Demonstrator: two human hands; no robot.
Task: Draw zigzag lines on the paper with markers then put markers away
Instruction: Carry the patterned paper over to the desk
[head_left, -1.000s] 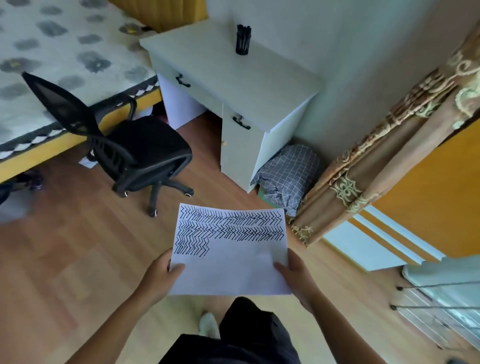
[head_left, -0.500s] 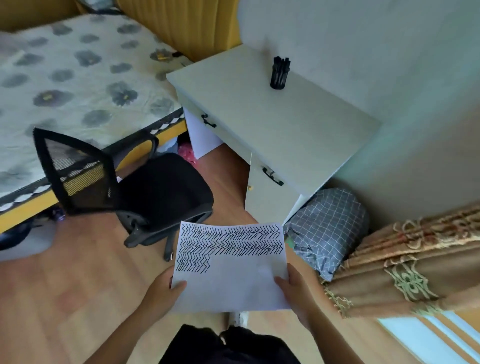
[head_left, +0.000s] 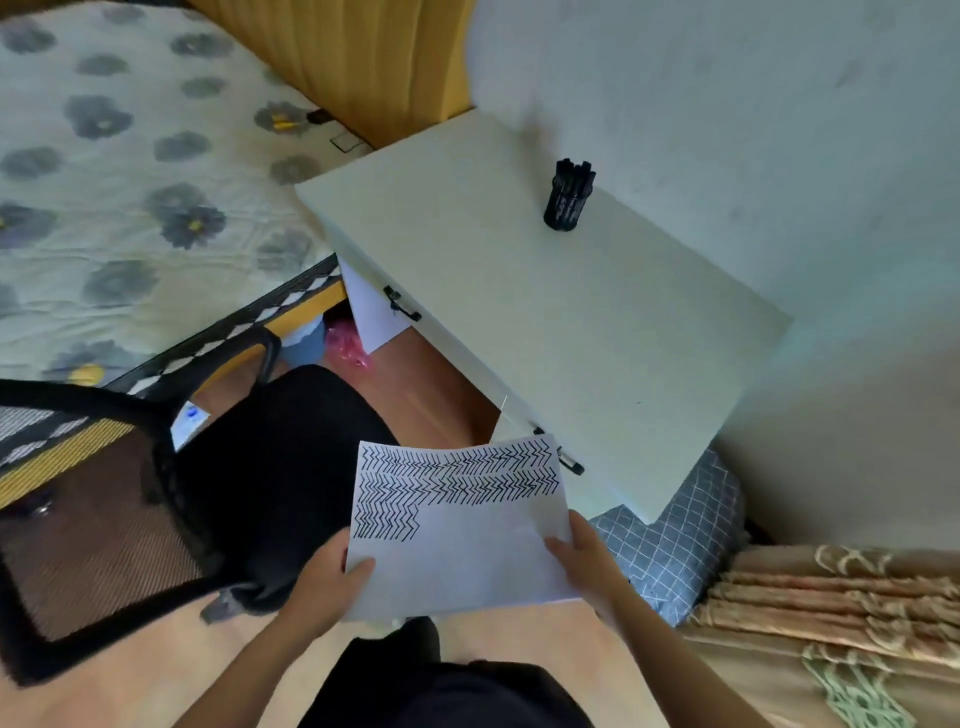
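I hold a white sheet of paper (head_left: 467, 551) in the air in front of me, its upper part covered with rows of black zigzag lines. My left hand (head_left: 324, 582) pinches its lower left edge, thumb on top. My right hand (head_left: 584, 558) pinches its right edge the same way. A black holder full of black markers (head_left: 569, 200) stands upright at the back of the pale desk (head_left: 545, 322), near the wall and well beyond the paper.
A black mesh office chair (head_left: 218, 483) stands left of the paper, in front of the desk. A bed with a flowered cover (head_left: 130, 182) fills the upper left. A checked grey bundle (head_left: 675, 540) lies beside the desk, with patterned curtains (head_left: 831, 623) at lower right.
I have come closer to the desk and chair, which now look larger and nearer. Both hands keep the same hold on the paper.
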